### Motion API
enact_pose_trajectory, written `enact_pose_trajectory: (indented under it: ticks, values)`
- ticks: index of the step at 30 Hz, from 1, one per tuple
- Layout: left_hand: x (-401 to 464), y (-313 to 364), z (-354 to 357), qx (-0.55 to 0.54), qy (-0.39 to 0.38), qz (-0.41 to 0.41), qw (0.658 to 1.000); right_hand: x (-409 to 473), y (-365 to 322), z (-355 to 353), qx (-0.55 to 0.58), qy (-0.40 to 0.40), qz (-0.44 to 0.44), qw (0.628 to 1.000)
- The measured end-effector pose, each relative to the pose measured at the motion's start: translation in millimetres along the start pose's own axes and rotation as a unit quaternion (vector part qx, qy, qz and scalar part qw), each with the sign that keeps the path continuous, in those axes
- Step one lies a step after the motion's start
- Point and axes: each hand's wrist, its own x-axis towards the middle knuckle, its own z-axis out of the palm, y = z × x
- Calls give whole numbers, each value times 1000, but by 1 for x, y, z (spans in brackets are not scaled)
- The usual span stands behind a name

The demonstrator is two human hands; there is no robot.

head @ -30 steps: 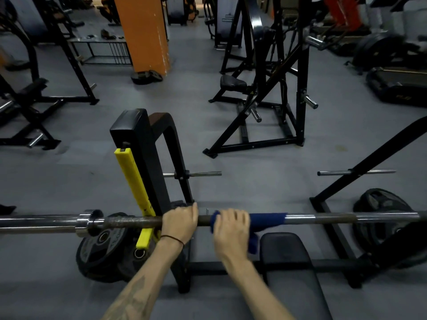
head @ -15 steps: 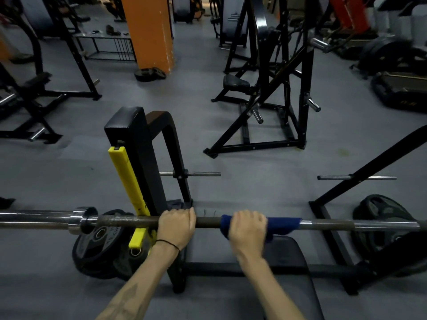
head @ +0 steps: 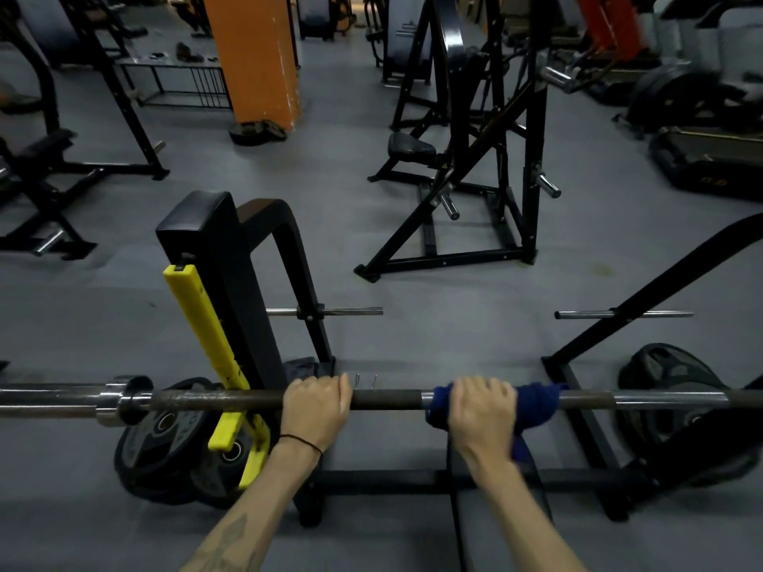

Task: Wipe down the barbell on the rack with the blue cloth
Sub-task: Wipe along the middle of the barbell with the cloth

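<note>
A long steel barbell (head: 388, 399) runs left to right across the lower part of the head view, resting on the black rack with a yellow guard (head: 198, 324) at the left. My left hand (head: 316, 408) is closed around the bare dark shaft just right of the rack post. To its right, my right hand (head: 481, 410) grips the blue cloth (head: 536, 404), which is wrapped around the bar. A tail of cloth hangs below the hand. The bar's left sleeve and collar (head: 124, 400) carry no plate.
Weight plates lie on the floor at the rack's left foot (head: 165, 447) and at the right (head: 669, 381). A black bench pad (head: 458, 530) lies under the bar. Black machines (head: 475, 158) and an orange pillar (head: 256, 55) stand beyond on grey floor.
My right hand has slid the blue cloth to the right along the bar, away from my left hand. The left hand has kept its grip by the rack post.
</note>
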Motion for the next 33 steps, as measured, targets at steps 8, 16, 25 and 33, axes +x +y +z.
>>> enact_pose_trajectory:
  ticks: [8,16,25,33]
  values:
    - [0,-1,5,-5,20,6,1000,-9,-102,21,76,-54,-121,988]
    - [-15,4,7,-50,80,6,996,1,50,-13,-24,7,-58,998]
    - [5,45,-3,-85,47,39,995,-3,-69,21,55,-19,-118,991]
    - [8,49,-11,-124,61,7,990,6,62,-12,-1,20,-43,999]
